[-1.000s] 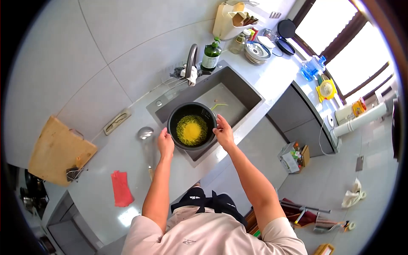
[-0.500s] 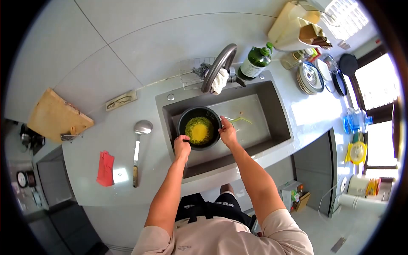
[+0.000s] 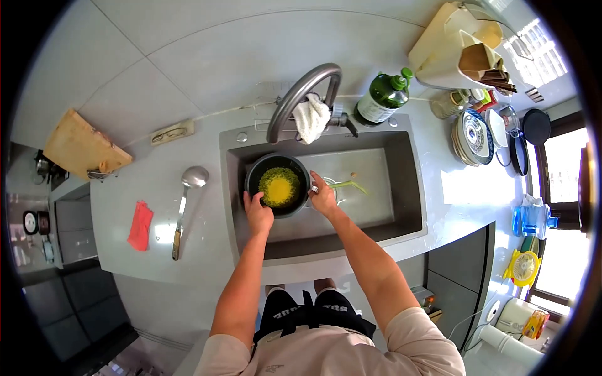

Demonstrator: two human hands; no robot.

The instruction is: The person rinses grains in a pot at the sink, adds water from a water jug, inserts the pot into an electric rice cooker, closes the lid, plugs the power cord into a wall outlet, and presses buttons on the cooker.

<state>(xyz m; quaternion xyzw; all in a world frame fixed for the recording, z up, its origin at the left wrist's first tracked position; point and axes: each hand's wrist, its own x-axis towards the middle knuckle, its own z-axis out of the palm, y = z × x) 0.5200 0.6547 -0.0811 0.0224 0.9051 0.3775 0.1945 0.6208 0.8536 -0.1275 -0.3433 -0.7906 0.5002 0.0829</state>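
A dark round pot (image 3: 295, 208) is in the left half of the sink basin. Grainy green contents with a yellow patch in the middle (image 3: 278, 189) lie inside it. My left hand (image 3: 259, 214) grips the pot's lower left side, fingers along the outer wall and thumb at the rim. On the opposite side, my right hand (image 3: 323, 196) holds the right edge. Just beyond the right fingers, a green stalk (image 3: 350, 184) lies on the sink floor by the drain.
A curved faucet (image 3: 305, 91) with a white cloth (image 3: 311, 118) hanging on it rises behind the sink (image 3: 411, 182). A green pump bottle (image 3: 383, 99) stands behind right. Left on the counter are a ladle (image 3: 195, 177) and a red cloth (image 3: 141, 225). Stacked plates (image 3: 473, 136) sit right.
The view has shifted slightly. My left hand has moved its fingers from the front rim to round the pot's left outer wall. My right hand stays at the right edge.
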